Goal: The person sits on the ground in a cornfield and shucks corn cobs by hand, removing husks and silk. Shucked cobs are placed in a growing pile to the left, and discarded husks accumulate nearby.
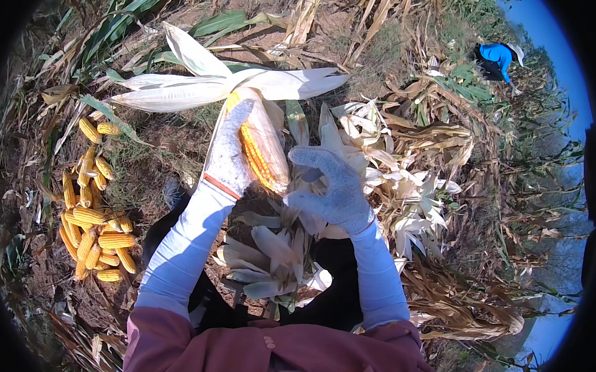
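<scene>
In my left hand (pixel 229 146), gloved in white knit with an orange cuff, is an ear of corn (pixel 255 155). Yellow kernels show along its left side, while pale inner husk still covers its right side. Several husk leaves (pixel 294 83) are peeled back and spread out beyond the far end of the ear. My right hand (pixel 335 189), in the same kind of glove, is just right of the ear's near tip. Its thumb and fingers are apart and curved, with nothing seen between them.
A pile of bare yellow cobs (pixel 95 222) lies on the ground to the left. Stripped husks (pixel 268 263) are between my legs, with more husks (pixel 416 201) heaped at the right. Dry corn stalks (pixel 459 298) cover the ground. Far right, a person in blue (pixel 498 56) bends over.
</scene>
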### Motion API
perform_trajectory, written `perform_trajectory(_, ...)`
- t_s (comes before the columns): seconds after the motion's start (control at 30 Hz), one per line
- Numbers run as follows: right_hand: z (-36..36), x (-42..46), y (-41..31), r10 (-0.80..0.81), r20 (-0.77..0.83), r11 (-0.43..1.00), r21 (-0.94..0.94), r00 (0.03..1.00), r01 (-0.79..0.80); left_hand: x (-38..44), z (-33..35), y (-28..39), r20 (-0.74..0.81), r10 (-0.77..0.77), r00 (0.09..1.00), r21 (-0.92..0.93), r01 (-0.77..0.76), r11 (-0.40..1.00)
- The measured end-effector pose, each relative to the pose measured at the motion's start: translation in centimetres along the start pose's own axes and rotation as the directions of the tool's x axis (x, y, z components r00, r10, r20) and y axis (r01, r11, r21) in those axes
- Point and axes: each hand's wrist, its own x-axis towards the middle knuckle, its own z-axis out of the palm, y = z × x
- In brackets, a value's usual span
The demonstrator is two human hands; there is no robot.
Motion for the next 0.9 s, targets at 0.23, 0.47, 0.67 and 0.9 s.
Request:
perform_trajectory(0.23, 1.3, 0.3, 0.5, -0.144, -0.092, 0.986, -0.101, 0.985, 0.134, -0.2, -0.6, -0.2, -0.008, 0.002, 1.000, -0.009, -0.003, 1.000)
perform_trajectory(0.47, 1.7, 0.3, 1.0, -0.268, -0.098, 0.944, -0.226, 0.958, 0.241, -0.1, -0.2, -0.3, 0.000, -0.007, 1.000, -0.007, 0.007, 1.000)
perform_trajectory(0.67, 1.7, -0.1, 0.5, -0.185, -0.115, 0.965, -0.209, 0.976, 0.158, -0.2, -0.3, -0.6, -0.002, -0.014, 1.000, -0.006, 0.014, 1.000)
perform_trajectory(0.9, 1.6, 0.1, 0.0, -0.018, -0.233, 0.996, -0.094, 0.972, -0.004, -0.1, -0.2, -0.7, -0.004, -0.017, 1.000, -0.012, 0.017, 1.000)
